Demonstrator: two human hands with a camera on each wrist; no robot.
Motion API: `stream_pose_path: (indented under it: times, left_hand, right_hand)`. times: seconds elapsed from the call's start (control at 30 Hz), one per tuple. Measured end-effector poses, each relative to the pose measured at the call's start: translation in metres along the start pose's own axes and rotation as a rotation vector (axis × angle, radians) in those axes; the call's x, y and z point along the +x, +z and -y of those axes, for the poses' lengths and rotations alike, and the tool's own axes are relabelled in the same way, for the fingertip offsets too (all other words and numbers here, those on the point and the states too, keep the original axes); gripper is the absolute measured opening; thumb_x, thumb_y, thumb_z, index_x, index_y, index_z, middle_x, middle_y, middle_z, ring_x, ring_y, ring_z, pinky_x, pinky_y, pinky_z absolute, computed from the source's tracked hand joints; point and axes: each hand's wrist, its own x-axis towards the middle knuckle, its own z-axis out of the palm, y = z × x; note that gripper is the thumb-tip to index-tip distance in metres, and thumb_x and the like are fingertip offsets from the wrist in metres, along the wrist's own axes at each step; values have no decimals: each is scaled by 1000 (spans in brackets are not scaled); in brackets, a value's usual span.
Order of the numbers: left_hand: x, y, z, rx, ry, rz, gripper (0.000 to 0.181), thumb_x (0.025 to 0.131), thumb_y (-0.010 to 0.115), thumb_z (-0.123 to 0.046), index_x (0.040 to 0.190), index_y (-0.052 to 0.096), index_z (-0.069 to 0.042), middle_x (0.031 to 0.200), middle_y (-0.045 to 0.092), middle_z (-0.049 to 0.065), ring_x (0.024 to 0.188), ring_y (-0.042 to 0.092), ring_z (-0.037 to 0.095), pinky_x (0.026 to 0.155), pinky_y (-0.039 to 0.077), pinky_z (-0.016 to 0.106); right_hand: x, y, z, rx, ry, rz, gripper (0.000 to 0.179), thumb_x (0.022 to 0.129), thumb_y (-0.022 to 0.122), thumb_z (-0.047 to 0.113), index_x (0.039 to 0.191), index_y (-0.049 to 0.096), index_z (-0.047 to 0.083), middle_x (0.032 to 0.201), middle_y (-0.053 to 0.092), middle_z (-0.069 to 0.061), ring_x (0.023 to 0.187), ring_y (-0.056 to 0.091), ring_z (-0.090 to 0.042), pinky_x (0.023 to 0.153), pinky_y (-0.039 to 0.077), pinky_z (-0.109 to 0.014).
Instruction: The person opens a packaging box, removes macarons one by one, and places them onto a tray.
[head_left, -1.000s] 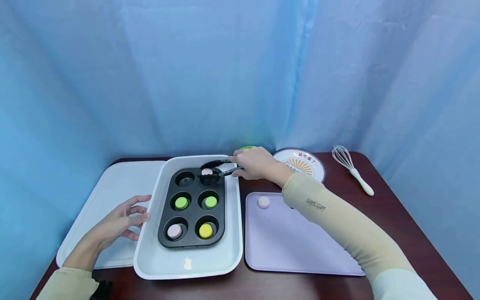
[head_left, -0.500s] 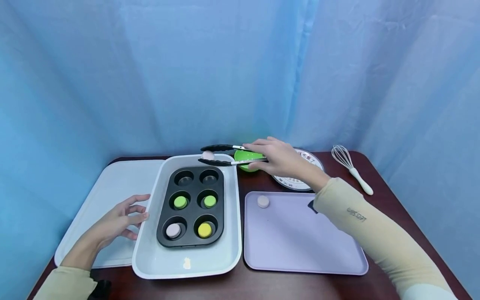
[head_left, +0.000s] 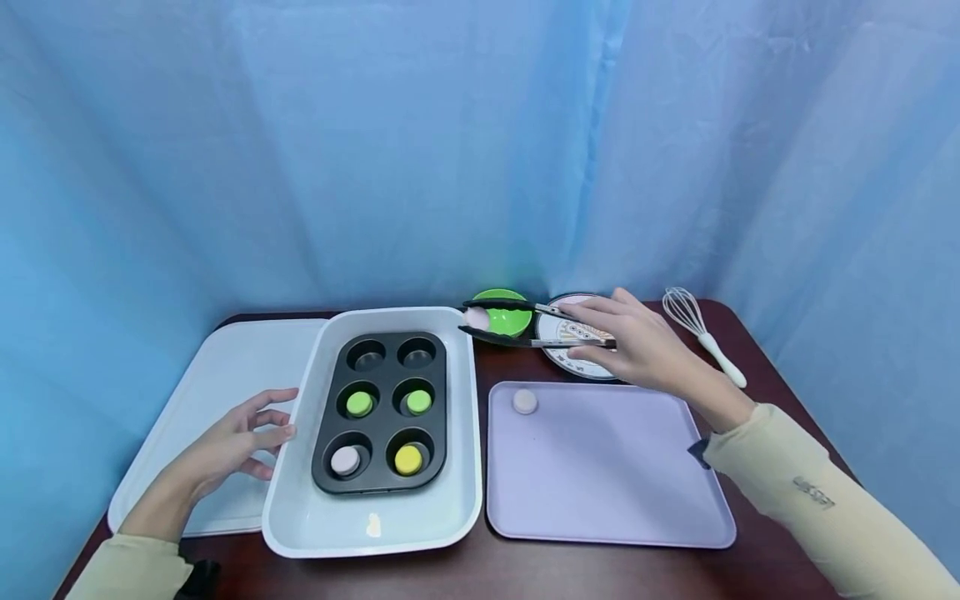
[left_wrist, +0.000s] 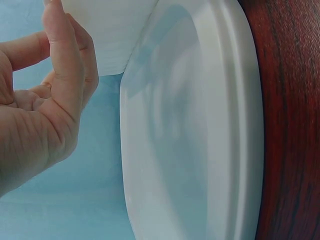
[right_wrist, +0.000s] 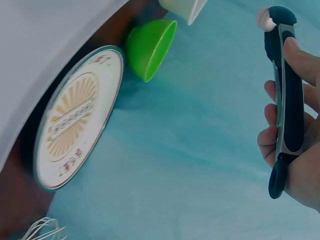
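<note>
My right hand (head_left: 633, 342) grips black-and-silver tongs (right_wrist: 290, 100). Between the tong tips a pale pink macaron-like disc (head_left: 477, 318) is pinched, held in the air in front of the green bowl (head_left: 510, 320). My left hand (head_left: 243, 435) is at the left rim of the white basin (head_left: 375, 535), fingers loosely bent; whether they touch it I cannot tell. Inside the basin lies a dark muffin tin (head_left: 379, 483). Its back two cups hold nothing. The middle cups hold green discs (head_left: 359, 404), the front ones a pale disc (head_left: 345, 461) and a yellow disc (head_left: 408, 460).
A lilac tray (head_left: 600, 483) lies right of the basin, with one pale disc (head_left: 525, 401) on it. Behind it are a printed plate (right_wrist: 80, 120) and, farther right, a white-handled whisk (head_left: 708, 337). A flat white tray (head_left: 217, 392) lies partly under the left hand.
My right hand lifts the tongs and the pale pink disc out of the tin's back right cup and carries them right, toward the green bowl. The left hand stays nearly still.
</note>
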Motion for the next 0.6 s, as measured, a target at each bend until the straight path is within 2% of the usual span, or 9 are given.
stream_pose_path:
  times: [0.23, 0.43, 0.6]
  left_hand:
    - [-2, 1, -1, -9, 3, -1, 72, 99, 68, -22, 157, 28, -7, 124, 53, 22, 94, 68, 26, 65, 62, 46]
    - [-5, 3, -3, -9, 3, -2, 72, 98, 68, -21, 157, 29, -7, 124, 53, 23, 93, 68, 26, 65, 62, 46]
    - [-7, 2, -3, -14, 5, -2, 72, 98, 68, -20, 157, 28, -7, 124, 53, 23, 93, 68, 26, 65, 62, 46]
  right_hand:
    - [-36, -4, -7, -30, -3, -9, 61, 81, 86, 21, 137, 65, 14, 125, 68, -2, 89, 44, -13, 65, 40, -31]
    - [-70, -12, -26, -35, -12, 15, 63, 76, 89, 21, 135, 67, 13, 123, 70, 1, 80, 33, -4, 62, 30, -19]
    - [-101, -17, -41, -34, 33, 69, 63, 77, 89, 24, 136, 66, 18, 124, 68, 8, 82, 32, -1, 61, 30, -17]
